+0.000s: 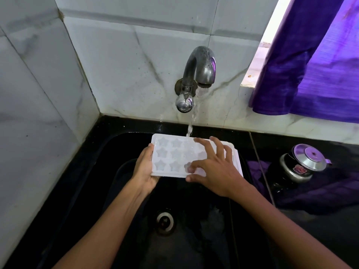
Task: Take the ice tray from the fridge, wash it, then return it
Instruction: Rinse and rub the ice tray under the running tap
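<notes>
Left hand (144, 167) grips ice tray (171, 156), right hand (212, 167) spread on it

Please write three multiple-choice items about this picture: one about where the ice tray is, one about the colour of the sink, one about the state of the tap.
1. Where is the ice tray?
A. on the counter
B. held over the sink
C. inside the pot

2. What colour is the sink?
A. black
B. white
C. steel grey

3. What is the state of the tap?
A. off
B. dripping
C. running

Answers: 1 B, the left hand grips its end and the right hand rests on top; 2 A, the basin is black; 3 C, a stream falls onto the tray.
</notes>
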The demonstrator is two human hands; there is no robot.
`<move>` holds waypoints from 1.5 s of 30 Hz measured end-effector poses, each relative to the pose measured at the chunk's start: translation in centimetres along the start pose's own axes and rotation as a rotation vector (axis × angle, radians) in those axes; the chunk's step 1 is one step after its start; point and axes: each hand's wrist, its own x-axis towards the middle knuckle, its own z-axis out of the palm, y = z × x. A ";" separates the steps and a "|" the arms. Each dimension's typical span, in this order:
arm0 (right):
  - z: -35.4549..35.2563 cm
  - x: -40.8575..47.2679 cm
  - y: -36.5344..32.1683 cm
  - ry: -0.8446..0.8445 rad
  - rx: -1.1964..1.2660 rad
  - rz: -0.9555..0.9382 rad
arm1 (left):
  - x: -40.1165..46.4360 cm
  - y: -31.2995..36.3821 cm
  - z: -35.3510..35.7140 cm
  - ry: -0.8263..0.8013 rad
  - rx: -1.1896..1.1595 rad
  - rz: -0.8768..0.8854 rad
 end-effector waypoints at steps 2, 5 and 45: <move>0.1 0.2 0.2 0.022 -0.013 -0.006 | 0.1 -0.3 -0.1 -0.002 0.002 -0.018; 0.6 0.1 0.3 0.024 -0.067 -0.030 | 0.2 -0.4 -0.1 0.002 -0.013 -0.038; 0.0 0.3 0.6 0.095 0.241 0.047 | -4.7 -1.3 1.9 -0.037 -0.081 -0.158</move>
